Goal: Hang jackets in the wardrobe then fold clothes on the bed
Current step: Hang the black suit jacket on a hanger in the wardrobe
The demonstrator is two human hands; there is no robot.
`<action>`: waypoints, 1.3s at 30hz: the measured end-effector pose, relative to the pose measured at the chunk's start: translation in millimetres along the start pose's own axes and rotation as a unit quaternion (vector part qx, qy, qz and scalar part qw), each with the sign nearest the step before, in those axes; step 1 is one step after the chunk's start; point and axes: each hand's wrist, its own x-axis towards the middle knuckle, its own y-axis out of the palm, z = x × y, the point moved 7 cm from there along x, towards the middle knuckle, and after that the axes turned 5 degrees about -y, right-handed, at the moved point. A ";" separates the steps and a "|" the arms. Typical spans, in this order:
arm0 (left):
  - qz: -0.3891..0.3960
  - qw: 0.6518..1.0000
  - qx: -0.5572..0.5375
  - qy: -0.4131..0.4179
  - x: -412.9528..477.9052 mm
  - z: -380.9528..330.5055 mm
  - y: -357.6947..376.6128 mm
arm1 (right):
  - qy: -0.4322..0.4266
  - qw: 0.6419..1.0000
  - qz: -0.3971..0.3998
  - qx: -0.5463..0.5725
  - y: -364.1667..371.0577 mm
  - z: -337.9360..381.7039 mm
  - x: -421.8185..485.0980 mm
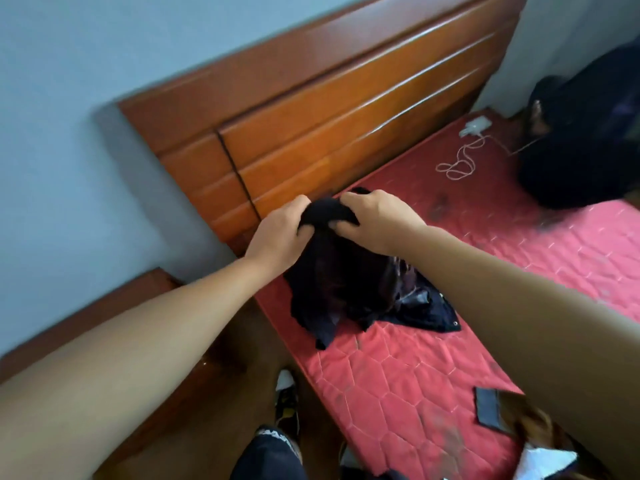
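Observation:
A dark navy jacket (349,289) hangs bunched over the red quilted mattress (433,358), its lower part resting crumpled on the bed. My left hand (280,233) grips the gathered top of the jacket from the left. My right hand (374,220) grips the same bunched top from the right, fingers curled into the fabric. Both hands are close together near the wooden headboard (311,133). A second dark pile of clothes (581,147) lies at the far right corner of the bed.
A white charger with a coiled cable (464,154) lies on the mattress near the headboard. A dark flat phone-like object (488,407) and a brown and white garment (540,448) sit at the near right. A wooden bedside cabinet (104,323) stands left.

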 end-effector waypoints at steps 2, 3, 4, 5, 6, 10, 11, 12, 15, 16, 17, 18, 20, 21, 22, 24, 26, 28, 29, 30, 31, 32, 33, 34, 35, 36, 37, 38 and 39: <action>-0.029 0.999 0.021 0.003 -13.3 -22.8 -28.5 | 0.008 0.999 0.012 0.032 -16.4 2.3 -20.6; -0.044 0.999 0.029 0.002 -19.4 -34.6 -42.3 | 0.012 0.998 0.016 0.056 -21.7 2.6 -29.5; -0.055 0.998 0.037 0.001 -25.5 -47.5 -55.9 | 0.016 0.997 0.020 0.080 -25.4 3.1 -37.7; -0.067 0.997 0.044 0.004 -31.9 -59.6 -69.6 | 0.017 0.995 0.028 0.097 -26.4 4.0 -45.1; -0.079 0.995 0.054 0.004 -39.4 -71.7 -84.4 | 0.021 0.993 0.043 0.105 -24.7 6.5 -52.7; -0.142 0.987 0.077 0.003 -70.4 -105.6 -151.6 | 0.016 0.992 0.074 0.097 -11.9 26.1 -76.9; -0.156 0.984 0.082 0.008 -79.1 -113.6 -169.4 | 0.008 0.992 0.063 0.105 -12.3 33.3 -78.5; -0.166 0.982 0.093 0.012 -87.9 -120.3 -186.7 | -0.001 0.992 0.049 0.119 -14.5 40.0 -77.5; -0.184 0.966 0.179 0.026 -119.0 -132.5 -237.1 | -0.019 0.988 0.003 0.154 -39.0 62.3 -67.2; -0.184 0.956 0.227 0.024 -130.4 -133.1 -253.0 | -0.019 0.987 -0.014 0.157 -52.2 69.3 -63.4; -0.179 0.944 0.275 0.017 -142.0 -131.0 -267.8 | -0.022 0.987 -0.031 0.157 -66.3 76.6 -60.2; -0.169 0.932 0.321 0.007 -154.2 -126.7 -281.4 | -0.030 0.986 -0.046 0.155 -80.3 85.7 -56.7; -0.142 0.909 0.391 -0.016 -179.6 -114.5 -303.8 | -0.068 0.987 -0.066 0.128 -106.8 112.4 -52.2; -0.130 0.898 0.419 -0.025 -194.0 -108.7 -313.3 | -0.096 0.987 -0.073 0.107 -117.6 130.0 -51.0; -0.114 0.886 0.447 -0.036 -208.5 -102.1 -322.4 | -0.125 0.986 -0.075 0.078 -126.1 149.6 -50.9; -0.089 0.861 0.495 -0.075 -238.9 -87.0 -341.6 | -0.182 0.981 -0.069 -0.005 -137.9 190.9 -53.7; -0.089 0.843 0.517 -0.119 -270.4 -73.7 -361.9 | -0.236 0.964 -0.064 -0.103 -142.3 230.8 -57.8; -0.108 0.832 0.523 -0.152 -300.3 -70.3 -384.6 | -0.286 0.940 -0.055 -0.179 -138.5 266.2 -60.2; -0.118 0.827 0.524 -0.168 -315.3 -72.1 -396.7 | -0.302 0.931 -0.059 -0.198 -135.4 281.1 -60.8; -0.134 0.822 0.523 -0.179 -329.6 -76.4 -410.0 | -0.305 0.928 -0.064 -0.202 -130.7 291.2 -58.1; -0.156 0.818 0.521 -0.185 -343.1 -83.0 -424.6 | -0.292 0.938 -0.070 -0.175 -126.6 298.7 -54.8; -0.179 0.816 0.518 -0.186 -355.3 -91.5 -439.2 | -0.266 0.953 -0.066 -0.129 -121.3 303.8 -51.7; -0.203 0.813 0.514 -0.184 -365.9 -100.7 -452.7 | -0.233 0.968 -0.056 -0.072 -113.1 308.4 -49.8; -0.222 0.809 0.514 -0.179 -374.8 -110.5 -464.3 | -0.211 0.976 -0.044 -0.017 -102.5 316.7 -49.4; -0.238 0.804 0.517 -0.173 -382.9 -120.7 -473.8 | -0.204 0.978 -0.033 0.035 -90.8 328.6 -51.7; -0.251 0.800 0.519 -0.169 -390.6 -130.7 -481.9 | -0.205 0.975 -0.024 0.086 -78.7 342.9 -55.0; -0.266 0.794 0.520 -0.166 -399.4 -140.3 -489.7 | -0.212 0.968 -0.014 0.133 -66.6 358.9 -59.0; -0.281 0.790 0.519 -0.166 -409.3 -147.7 -497.9 | -0.218 0.961 -0.003 0.171 -55.1 375.8 -64.4; -0.294 0.787 0.515 -0.171 -420.0 -153.1 -506.1 | -0.224 0.955 0.005 0.197 -44.1 391.5 -69.4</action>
